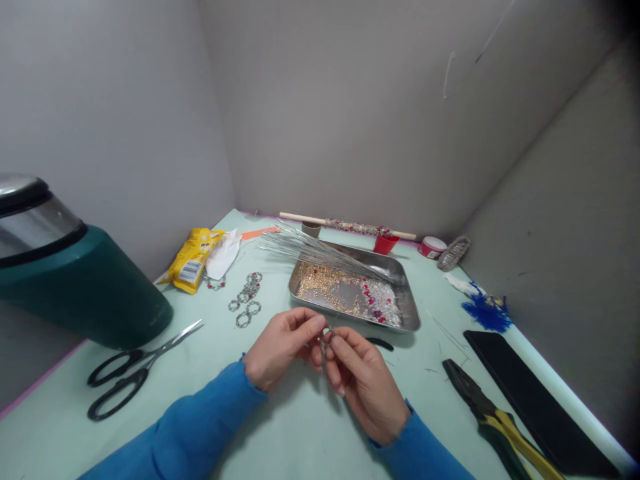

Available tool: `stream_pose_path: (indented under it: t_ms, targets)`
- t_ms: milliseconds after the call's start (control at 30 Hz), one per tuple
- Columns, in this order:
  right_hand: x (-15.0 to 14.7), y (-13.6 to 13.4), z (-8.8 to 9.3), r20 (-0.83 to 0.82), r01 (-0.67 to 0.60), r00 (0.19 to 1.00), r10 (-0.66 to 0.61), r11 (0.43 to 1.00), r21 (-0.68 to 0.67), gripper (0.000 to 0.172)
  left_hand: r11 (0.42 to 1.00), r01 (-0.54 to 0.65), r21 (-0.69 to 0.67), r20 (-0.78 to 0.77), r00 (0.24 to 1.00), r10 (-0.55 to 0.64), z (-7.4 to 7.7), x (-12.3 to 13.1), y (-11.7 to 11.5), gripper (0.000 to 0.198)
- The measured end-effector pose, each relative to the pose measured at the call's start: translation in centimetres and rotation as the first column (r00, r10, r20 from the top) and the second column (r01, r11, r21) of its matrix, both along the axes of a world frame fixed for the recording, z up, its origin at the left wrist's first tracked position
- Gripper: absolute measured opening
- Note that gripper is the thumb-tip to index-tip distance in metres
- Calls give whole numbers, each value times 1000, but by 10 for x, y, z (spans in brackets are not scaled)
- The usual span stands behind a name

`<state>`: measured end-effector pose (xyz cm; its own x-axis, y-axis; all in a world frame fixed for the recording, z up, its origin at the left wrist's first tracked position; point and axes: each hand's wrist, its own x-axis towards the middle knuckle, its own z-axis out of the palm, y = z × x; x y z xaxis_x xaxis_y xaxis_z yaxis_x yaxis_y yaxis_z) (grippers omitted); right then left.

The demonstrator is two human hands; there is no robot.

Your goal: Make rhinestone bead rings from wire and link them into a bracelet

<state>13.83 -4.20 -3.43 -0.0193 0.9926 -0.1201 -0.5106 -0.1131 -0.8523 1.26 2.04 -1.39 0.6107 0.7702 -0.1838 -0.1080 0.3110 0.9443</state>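
My left hand (293,337) and my right hand (363,373) meet in front of a metal tray, fingertips pinched together. Between them is a small piece of beaded wire (327,337), mostly covered by my fingers, so its full shape is hidden. The metal tray (411,300) holds gold beads (317,283), clear beads (387,293) and red beads (375,313). A bundle of thin silver wires (320,248) lies across its far left rim. To the left, several beaded wire rings (249,288) rest on the table.
Black-handled scissors (145,367) and a green bottle (90,293) are on the left, near a yellow packet (194,257). Pliers (493,413) and a black flat case (530,393) lie on the right. Behind the tray, a bead-wrapped stick (350,227) rests above a red cup (386,244).
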Motion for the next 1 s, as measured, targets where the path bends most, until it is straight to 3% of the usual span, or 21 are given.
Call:
stream_pose_path:
  t_ms: [167,333,500,633,800,867,933,1000]
  targets:
    - [1,0,-1,31,23,999,-22,999,-25,20,992,91,88,-88,993,-83,-4,-1,-1,32]
    - [1,-1,-2,-160,-51,986,48,999,-16,23,973,159,167,-39,987,-155,-7,1,-5,31]
    - [-1,-2,-3,-271,-34,962,18,998,-54,19,972,173,161,-15,985,-173,-9,4,-7,32]
    - [0,-4,-1,-120,-64,991,62,998,-17,19,977,134,167,-51,991,-127,-4,0,-4,32]
    - [3,-4,-8,219,49,975,-42,998,-28,23,937,183,298,-281,955,-97,8,-16,7,26]
    - [3,-3,-11,249,66,967,-54,997,-42,23,921,163,354,-327,944,-42,15,-30,18,22]
    - [2,-3,-14,246,60,968,-46,997,-51,23,853,31,521,-402,890,214,21,-48,32,17]
    - [0,-3,-14,255,31,967,-16,998,-57,22,782,-9,623,-502,762,408,25,-68,46,16]
